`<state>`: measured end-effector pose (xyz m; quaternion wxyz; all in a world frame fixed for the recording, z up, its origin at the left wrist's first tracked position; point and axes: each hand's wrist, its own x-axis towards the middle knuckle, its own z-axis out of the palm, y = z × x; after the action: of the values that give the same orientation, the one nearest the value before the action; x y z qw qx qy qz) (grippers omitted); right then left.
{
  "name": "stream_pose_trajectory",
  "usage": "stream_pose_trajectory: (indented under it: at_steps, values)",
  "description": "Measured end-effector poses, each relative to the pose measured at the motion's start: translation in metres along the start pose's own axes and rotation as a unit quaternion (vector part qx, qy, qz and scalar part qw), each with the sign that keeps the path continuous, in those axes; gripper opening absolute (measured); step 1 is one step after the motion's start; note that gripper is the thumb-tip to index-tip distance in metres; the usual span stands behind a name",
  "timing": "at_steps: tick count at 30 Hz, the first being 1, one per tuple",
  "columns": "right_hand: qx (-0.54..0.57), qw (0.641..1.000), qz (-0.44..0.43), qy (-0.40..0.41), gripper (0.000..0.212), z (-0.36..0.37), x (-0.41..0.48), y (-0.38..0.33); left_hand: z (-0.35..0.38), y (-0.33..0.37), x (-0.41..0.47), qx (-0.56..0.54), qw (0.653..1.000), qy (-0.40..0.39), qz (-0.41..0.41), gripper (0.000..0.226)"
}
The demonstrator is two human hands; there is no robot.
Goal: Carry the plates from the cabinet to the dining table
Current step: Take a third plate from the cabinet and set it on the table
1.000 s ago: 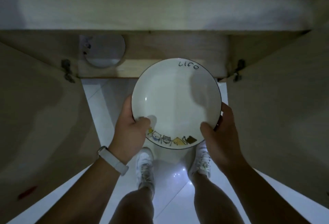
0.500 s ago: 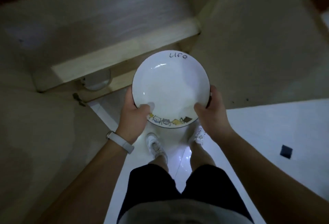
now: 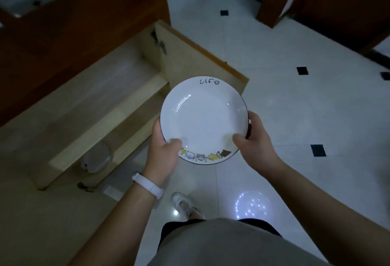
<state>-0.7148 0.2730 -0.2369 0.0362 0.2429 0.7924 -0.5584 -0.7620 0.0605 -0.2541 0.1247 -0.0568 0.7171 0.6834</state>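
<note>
Hands — left hand, right hand — grip one plate.

left hand: clasped, thumb on top | right hand: clasped, thumb on top

The plate is held over the floor, between the left hand and the right hand. The open cabinet is seen left of the plate, its door just behind the plate.

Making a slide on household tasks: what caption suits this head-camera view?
Both hands, left hand and right hand, hold a white plate above the tiled floor beside an open cabinet door.
</note>
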Motion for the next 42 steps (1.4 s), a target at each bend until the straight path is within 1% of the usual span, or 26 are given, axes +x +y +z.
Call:
stream_pose_trajectory:
  at_steps: [2,5,12,15,19,25,32,34,37,42]
  values:
    - [0.009,1.000,0.001,0.018,0.057,-0.034,-0.009,0.009,0.034,0.009,-0.008,0.003,1.000,-0.015,0.004,0.063]
    - [0.039,0.998,0.006,0.041,0.056,-0.097,-0.027,0.027,0.096,0.021,-0.027,0.013,0.999,-0.046,0.012,0.057]
    - [0.062,0.989,0.019,0.136,0.056,-0.252,-0.077,0.087,0.257,0.034,-0.084,0.024,0.990,-0.137,0.020,0.059]
    - [0.066,0.980,0.028,0.187,0.055,-0.303,-0.099,0.115,0.316,0.034,-0.106,0.045,0.984,-0.173,0.025,0.057]
    - [0.088,0.964,0.030,0.248,0.054,-0.359,-0.129,0.144,0.383,0.042,-0.129,0.047,0.968,-0.246,0.032,0.054]
    - [0.122,0.929,0.053,0.346,0.054,-0.423,-0.167,0.174,0.474,0.060,-0.150,0.063,0.930,-0.358,0.055,0.054]
    - [0.141,0.877,0.093,0.450,0.060,-0.481,-0.190,0.192,0.573,0.069,-0.156,0.074,0.874,-0.477,0.050,0.062]
    - [0.145,0.861,0.106,0.476,0.059,-0.500,-0.189,0.197,0.604,0.070,-0.155,0.077,0.855,-0.512,0.043,0.063]
    - [0.156,0.835,0.123,0.513,0.058,-0.530,-0.177,0.203,0.656,0.072,-0.142,0.098,0.826,-0.554,0.038,0.053]
    - [0.156,0.794,0.145,0.570,0.055,-0.583,-0.131,0.205,0.750,0.088,-0.104,0.106,0.783,-0.612,0.041,0.049]
